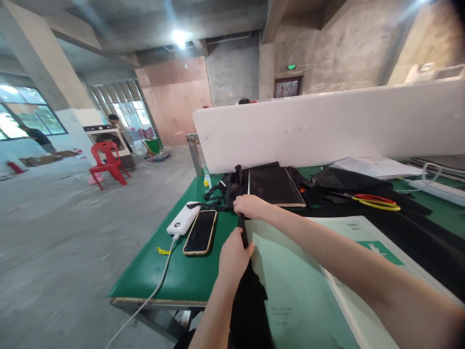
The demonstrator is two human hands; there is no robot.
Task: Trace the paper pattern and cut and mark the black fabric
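Note:
My left hand (234, 257) is closed around a narrow strip of black fabric (242, 233) near the front of the green table (181, 276). My right hand (250, 206) is closed on the same strip a little farther back, so the strip runs taut between the two hands. Below my left hand the black fabric hangs down over the table's front edge. Under my right forearm lies a large pale green printed sheet (301, 286).
Left of my hands lie a phone (200, 231) and a white power bank (183, 218) with a white cable. Behind are black fabric pieces (274, 184), red and yellow scissors (376, 201), papers and a white partition (327, 123). A red chair (107, 162) stands on the concrete floor.

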